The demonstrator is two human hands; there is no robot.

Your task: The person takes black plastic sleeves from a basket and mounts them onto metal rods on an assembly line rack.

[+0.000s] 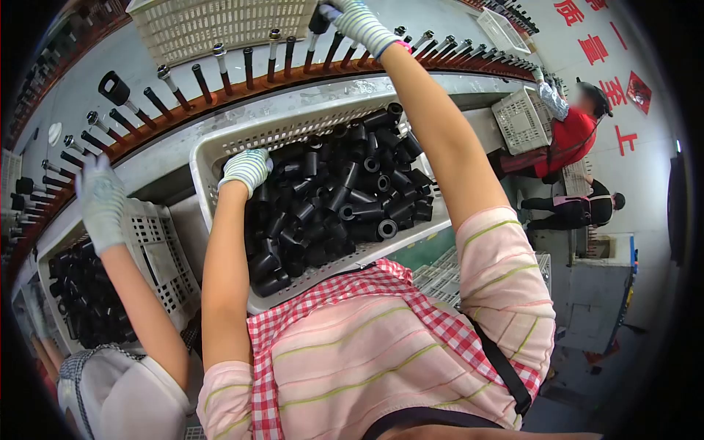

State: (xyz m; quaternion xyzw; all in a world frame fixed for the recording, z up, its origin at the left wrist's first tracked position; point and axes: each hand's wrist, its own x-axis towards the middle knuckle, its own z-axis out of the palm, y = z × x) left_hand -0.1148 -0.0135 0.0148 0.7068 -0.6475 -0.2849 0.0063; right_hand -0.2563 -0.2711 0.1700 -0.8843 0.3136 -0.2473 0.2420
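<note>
My left hand [248, 170], in a striped knit glove, is down among the black sleeves [352, 198] in a light plastic basket [202, 172]. Its fingers are curled, and the sleeves hide what they close on. My right hand [361, 28], gloved alike, reaches to the far side, over a curved brown rack [242, 89] of upright rods. Its fingers close on a black sleeve [320, 20] at the top of one rod. Many other rods stand along the rack, some with bright metal ends, some with black ends.
Behind the rack stands a cream basket [220, 29]. At left, a co-worker's blurred gloved hand [101, 202] is near the rods, above another basket of black pieces [158, 249]. Farther right, a person in red [568, 139] works beside a light basket [522, 121].
</note>
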